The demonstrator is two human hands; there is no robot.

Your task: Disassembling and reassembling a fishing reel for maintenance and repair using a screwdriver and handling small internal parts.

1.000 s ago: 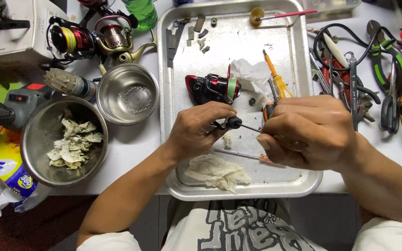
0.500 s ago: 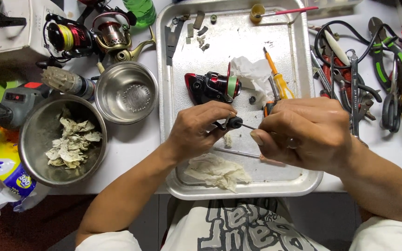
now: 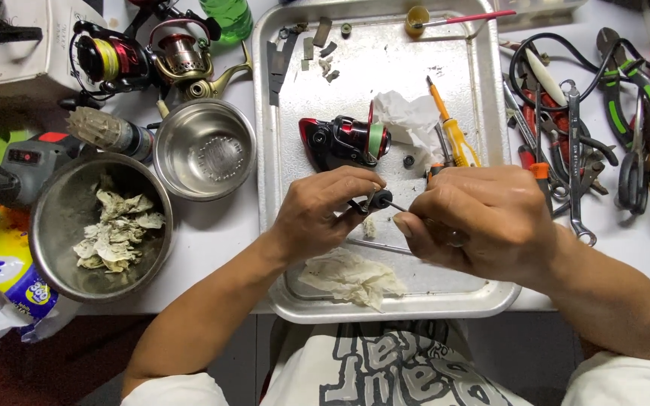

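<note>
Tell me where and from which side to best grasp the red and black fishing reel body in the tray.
Probably grip the red and black reel body across its black middle, coming from above: it lies on its side on the metal tray, clear of both hands, with crumpled tissue close on one side.

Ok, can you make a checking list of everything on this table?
Surface: metal tray on a pale table.
Job's things: small black part with a thin rod pinched in left hand; right hand meets it from the other side.
Clutter: red and black fishing reel, yellow screwdriver and crumpled tissue in the tray; empty steel bowl; bowl of used tissue; two more reels; pliers and wrenches.
Grippers: both hands bare, fingers closed.
Cables: black cord among the tools.
Surroundings: white box, green bottle.
</note>
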